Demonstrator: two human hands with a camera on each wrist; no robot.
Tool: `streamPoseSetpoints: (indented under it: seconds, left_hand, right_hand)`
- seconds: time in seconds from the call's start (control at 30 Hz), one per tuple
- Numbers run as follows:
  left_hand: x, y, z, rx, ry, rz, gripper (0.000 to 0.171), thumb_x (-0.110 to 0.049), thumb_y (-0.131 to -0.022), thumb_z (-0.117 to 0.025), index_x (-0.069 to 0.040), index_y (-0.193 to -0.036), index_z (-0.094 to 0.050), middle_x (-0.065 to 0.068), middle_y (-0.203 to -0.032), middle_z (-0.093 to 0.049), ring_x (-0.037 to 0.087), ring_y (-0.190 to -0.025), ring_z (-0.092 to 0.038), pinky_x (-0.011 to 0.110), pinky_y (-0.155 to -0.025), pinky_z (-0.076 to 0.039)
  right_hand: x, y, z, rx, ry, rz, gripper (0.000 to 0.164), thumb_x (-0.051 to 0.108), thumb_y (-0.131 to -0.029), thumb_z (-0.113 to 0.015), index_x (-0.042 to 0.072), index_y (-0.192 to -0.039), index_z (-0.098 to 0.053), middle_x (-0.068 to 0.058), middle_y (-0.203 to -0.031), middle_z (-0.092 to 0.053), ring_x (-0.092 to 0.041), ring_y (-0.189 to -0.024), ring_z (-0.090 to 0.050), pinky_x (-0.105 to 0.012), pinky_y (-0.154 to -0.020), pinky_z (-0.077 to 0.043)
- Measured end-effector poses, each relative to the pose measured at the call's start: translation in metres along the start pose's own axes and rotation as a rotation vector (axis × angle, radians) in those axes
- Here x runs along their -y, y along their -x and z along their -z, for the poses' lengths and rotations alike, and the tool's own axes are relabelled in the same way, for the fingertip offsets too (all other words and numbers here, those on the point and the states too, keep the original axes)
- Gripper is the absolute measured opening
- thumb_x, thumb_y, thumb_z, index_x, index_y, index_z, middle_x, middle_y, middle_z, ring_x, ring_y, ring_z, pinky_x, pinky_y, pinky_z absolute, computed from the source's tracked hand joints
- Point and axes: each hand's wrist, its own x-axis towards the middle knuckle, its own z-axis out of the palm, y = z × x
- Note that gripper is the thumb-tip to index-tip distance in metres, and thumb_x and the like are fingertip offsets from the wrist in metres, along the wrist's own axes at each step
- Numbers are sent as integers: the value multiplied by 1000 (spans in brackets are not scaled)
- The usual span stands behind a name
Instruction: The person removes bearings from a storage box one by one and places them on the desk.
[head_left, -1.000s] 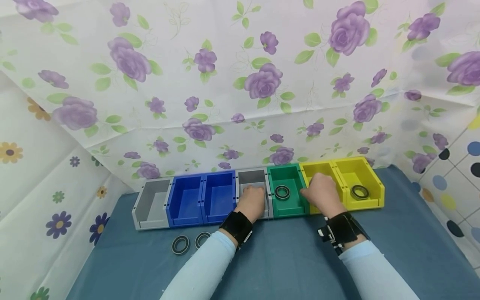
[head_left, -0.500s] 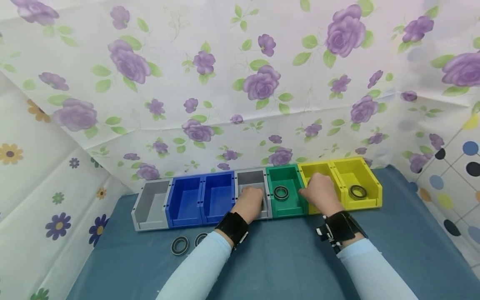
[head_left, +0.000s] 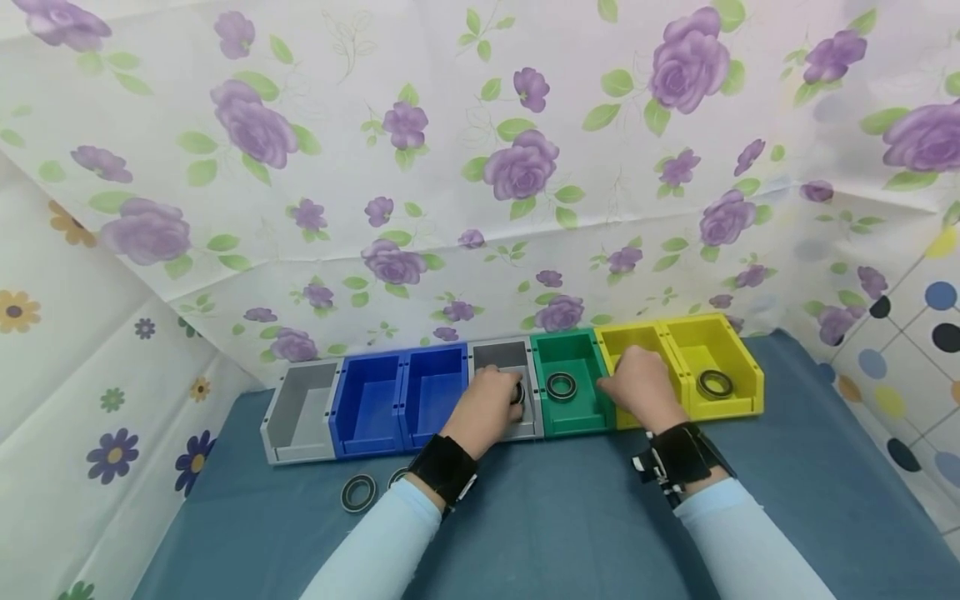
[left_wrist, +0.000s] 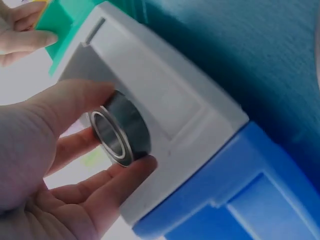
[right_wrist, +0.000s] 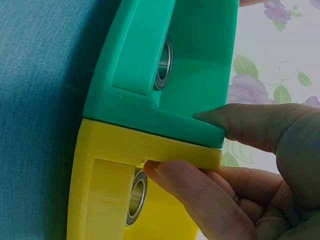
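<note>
left hand (head_left: pixel 483 408) has shifted slightly left since the earlier frames, exposing the bearing (left_wrist: pixel 132 125) pinched in its fingers at the gray bin (left_wrist: pixel 152 70). right hand (head_left: pixel 643 387) unmoved, thumb and fingers gripping the adjoining walls between green bin (right_wrist: pixel 135 47) and yellow bin (right_wrist: pixel 107 192).

From here the bins (head_left: pixel 437 393) look smooth plastic, the ring (left_wrist: pixel 131 125) by them glossy metal, the tabletop (head_left: pixel 562 517) beneath them matt cloth.
</note>
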Motion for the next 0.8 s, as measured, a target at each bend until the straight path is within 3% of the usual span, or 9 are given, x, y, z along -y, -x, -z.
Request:
streamPoseSetpoints:
  seconds: [0.17, 0.4, 0.63, 0.8]
  left_hand:
    - [0, 12, 13, -45, 59, 31, 43, -28, -87, -66, -12, -125, -56, 7, -104, -56, 19, -95, -51, 27, -73, -44]
    - [1, 27, 32, -224, 143, -50, 44, -30, -87, -66, -13, -125, -55, 6, -107, -54, 16, -96, -50, 21, -72, -44]
    - [-3, 39, 46, -302, 194, -43, 46, -31, -86, -66, -20, -129, -53, 3, -114, -53, 13, -100, -48, 19, -72, -43]
    - [-6, 45, 50, -372, 185, -78, 47, -29, -85, -68, -20, -129, -53, 2, -114, -52, 12, -101, -48, 20, -75, -43]
  right_hand:
    - [0, 0, -1, 5, 8, 1, 38, 28, -80, -69, 10, -55, -47, 2, -48, -33, -15, -42, -41, -26, -42, -34]
    - [0, 1, 0, 1, 19, 3, 39, 29, -80, -69, 9, -55, -48, 2, -48, -33, -16, -41, -40, -26, -42, -34]
    - [1, 1, -1, -3, 21, 16, 40, 29, -80, -70, 9, -54, -47, 2, -47, -32, -15, -41, -39, -26, -41, -34]
    - [1, 1, -1, -2, 17, 15, 39, 30, -80, -70, 9, -55, -49, 2, -48, -32, -15, -41, -40, -26, -41, -34]
